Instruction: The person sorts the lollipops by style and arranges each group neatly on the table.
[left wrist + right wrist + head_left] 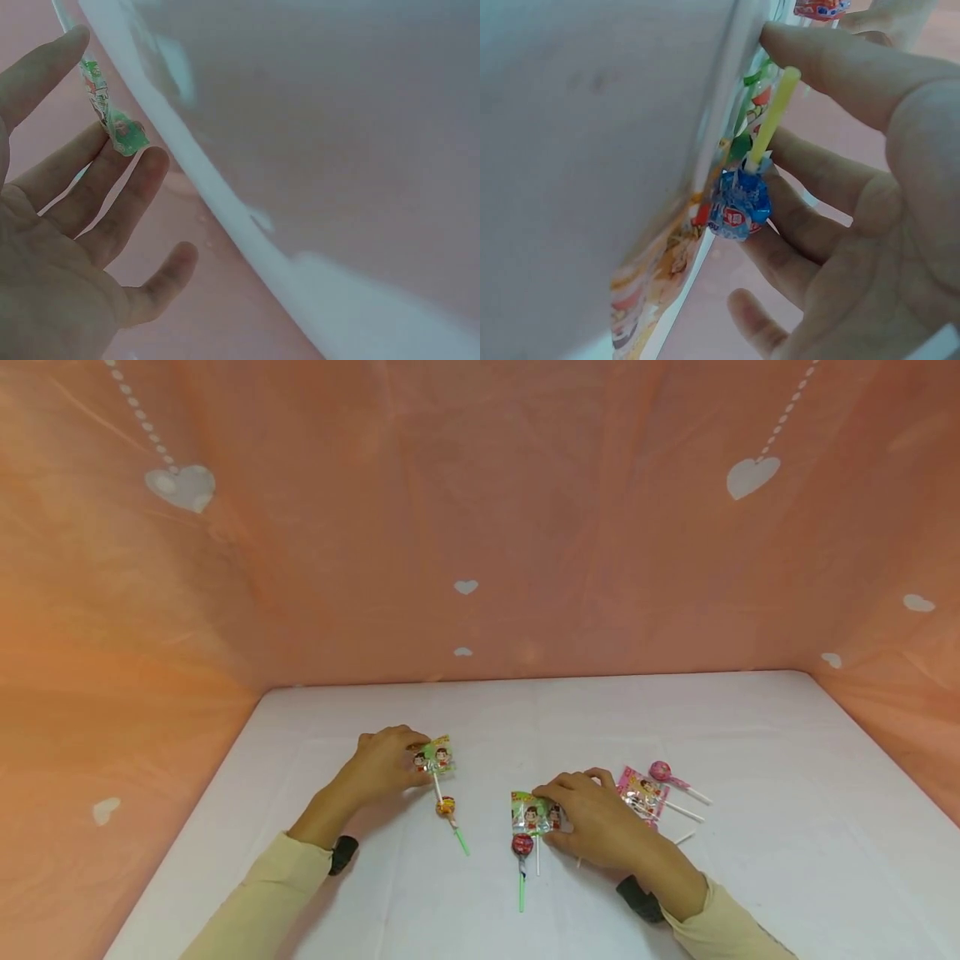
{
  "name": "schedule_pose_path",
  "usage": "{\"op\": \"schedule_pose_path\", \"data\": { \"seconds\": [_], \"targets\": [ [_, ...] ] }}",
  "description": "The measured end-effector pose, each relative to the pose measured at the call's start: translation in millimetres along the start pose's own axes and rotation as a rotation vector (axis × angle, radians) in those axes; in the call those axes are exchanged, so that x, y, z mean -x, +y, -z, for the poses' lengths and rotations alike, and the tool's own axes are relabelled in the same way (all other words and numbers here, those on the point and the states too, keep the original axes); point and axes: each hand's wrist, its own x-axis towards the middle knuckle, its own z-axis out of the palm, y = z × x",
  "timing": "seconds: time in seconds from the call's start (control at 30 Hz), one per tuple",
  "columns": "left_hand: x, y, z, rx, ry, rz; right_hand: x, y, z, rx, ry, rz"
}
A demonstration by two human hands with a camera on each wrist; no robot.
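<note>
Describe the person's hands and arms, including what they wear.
The left hand and right hand are bare, without gloves. The left sleeve and right sleeve are pale beige, ending short of the wrists. A small black piece shows by the left cuff, another by the right.

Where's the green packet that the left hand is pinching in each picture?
Head: the green packet is just left of centre, below the middle.
Left wrist: upper left, between thumb and fingers.
Right wrist: I can't see it there.
Landmark: the left hand, pinching it in both the head and left wrist views.
</note>
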Motion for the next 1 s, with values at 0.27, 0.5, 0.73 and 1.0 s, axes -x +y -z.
{"op": "schedule_pose_path", "data": {
  "seconds": [0.27,0.5,0.73,1.0],
  "targets": [
    [-0.8,-13.4,1.9,0.021,0.015,0.006,-0.4,-1.1,0.7,-0.009,0.001,0.003],
    [-5.2,-24.5,1.4,0.009,0.033,0.03,-1.5,-2.2,0.1,-0.012,-0.002,0.008],
    [-8.7,-21.1,-1.8,0.016,0.014,0.026,0.1,-1.1,0.1,-0.002,0.001,0.002],
    [-2.2,-9.7,-3.4,0.008,0.009,0.006,-0.5,-0.6,0.5,0.018,0.013,0.012]
  ]
}}
